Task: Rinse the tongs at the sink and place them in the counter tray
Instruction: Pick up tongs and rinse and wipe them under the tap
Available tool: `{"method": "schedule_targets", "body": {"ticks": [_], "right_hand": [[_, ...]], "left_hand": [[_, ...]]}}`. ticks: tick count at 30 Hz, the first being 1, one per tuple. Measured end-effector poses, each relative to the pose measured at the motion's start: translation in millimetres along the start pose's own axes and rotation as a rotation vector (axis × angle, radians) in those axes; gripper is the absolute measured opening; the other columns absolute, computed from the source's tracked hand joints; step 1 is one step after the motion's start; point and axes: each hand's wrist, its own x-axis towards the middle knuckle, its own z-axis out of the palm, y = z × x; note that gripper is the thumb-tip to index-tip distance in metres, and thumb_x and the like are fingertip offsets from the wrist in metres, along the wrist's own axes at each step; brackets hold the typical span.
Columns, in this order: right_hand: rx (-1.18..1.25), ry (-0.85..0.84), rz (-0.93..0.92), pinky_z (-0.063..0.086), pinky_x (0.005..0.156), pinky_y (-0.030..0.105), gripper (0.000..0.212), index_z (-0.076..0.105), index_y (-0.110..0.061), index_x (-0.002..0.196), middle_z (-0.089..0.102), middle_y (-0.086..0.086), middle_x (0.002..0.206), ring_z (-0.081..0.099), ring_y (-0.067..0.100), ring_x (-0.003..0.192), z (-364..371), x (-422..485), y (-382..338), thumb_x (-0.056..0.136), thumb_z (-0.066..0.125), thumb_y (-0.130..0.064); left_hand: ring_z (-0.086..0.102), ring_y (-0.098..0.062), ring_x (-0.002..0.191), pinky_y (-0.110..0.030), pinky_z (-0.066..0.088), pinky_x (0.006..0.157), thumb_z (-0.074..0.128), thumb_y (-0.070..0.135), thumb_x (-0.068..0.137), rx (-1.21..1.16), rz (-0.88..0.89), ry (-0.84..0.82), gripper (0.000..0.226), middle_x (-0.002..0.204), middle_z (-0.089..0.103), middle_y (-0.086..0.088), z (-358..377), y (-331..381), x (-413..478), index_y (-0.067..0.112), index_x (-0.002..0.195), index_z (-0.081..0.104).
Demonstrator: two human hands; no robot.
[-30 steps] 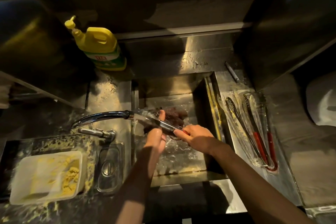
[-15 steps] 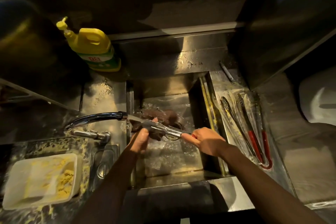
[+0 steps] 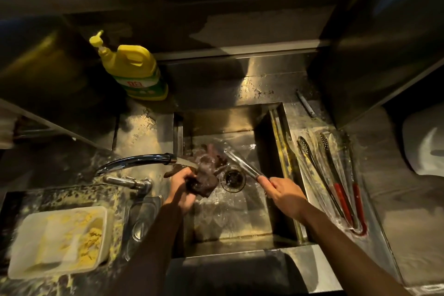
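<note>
My right hand [image 3: 284, 193] grips the handle end of metal tongs [image 3: 241, 163], whose tips point up-left over the steel sink [image 3: 225, 125], above the drain [image 3: 233, 179]. My left hand [image 3: 181, 184] holds a dark brown scrubbing cloth [image 3: 204, 175] under the water running from the chrome faucet [image 3: 137, 162]. The cloth and the tongs are apart. On the counter to the right of the sink, a clear tray [image 3: 302, 175] holds tongs with red handles [image 3: 336, 180].
A yellow dish-soap bottle [image 3: 134, 69] stands behind the sink at the left. A white plastic container [image 3: 60, 240] with yellow crumbs sits at the front left, beside a small metal lid [image 3: 141, 223]. A pen-like stick [image 3: 305, 103] lies at the back right.
The tongs have come away from my left hand and swung right, tips now up-left over the drain. My left hand has taken the dark cloth under the water stream.
</note>
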Motion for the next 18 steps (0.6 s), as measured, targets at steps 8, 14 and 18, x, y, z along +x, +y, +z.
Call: {"method": "schedule_targets", "body": {"ticks": [8,14,18], "right_hand": [[-0.078,-0.073,0.038,0.038,0.063,0.032,0.068,0.052,-0.016,0.064,0.053,0.001,0.064,0.052,0.015,0.059,48,10,-37,0.096,0.027,-0.071],[-0.040,-0.113,0.016,0.040,0.060,0.035,0.069,0.051,-0.016,0.063,0.053,0.005,0.063,0.049,0.016,0.057,43,10,-28,0.091,0.033,-0.076],[-0.033,-0.150,0.039,0.039,0.060,0.032,0.065,0.046,-0.017,0.062,0.046,0.003,0.061,0.044,0.015,0.056,34,11,-21,0.092,0.037,-0.074]], "left_hand": [[0.062,-0.023,0.075,-0.038,0.049,0.068,0.051,0.009,0.092,-0.158,0.009,0.014,0.017,0.064,0.072,-0.006,26,-17,-18,0.010,0.079,0.062],[0.071,-0.027,0.093,-0.047,0.054,0.084,0.064,0.029,0.087,0.001,-0.031,-0.094,0.029,0.107,0.073,-0.016,18,-21,-15,0.010,0.109,0.065],[0.065,-0.032,0.095,-0.051,0.051,0.089,0.051,0.027,0.096,-0.246,0.017,-0.058,0.023,0.101,0.071,-0.017,20,-20,-14,0.010,0.102,0.065]]}}
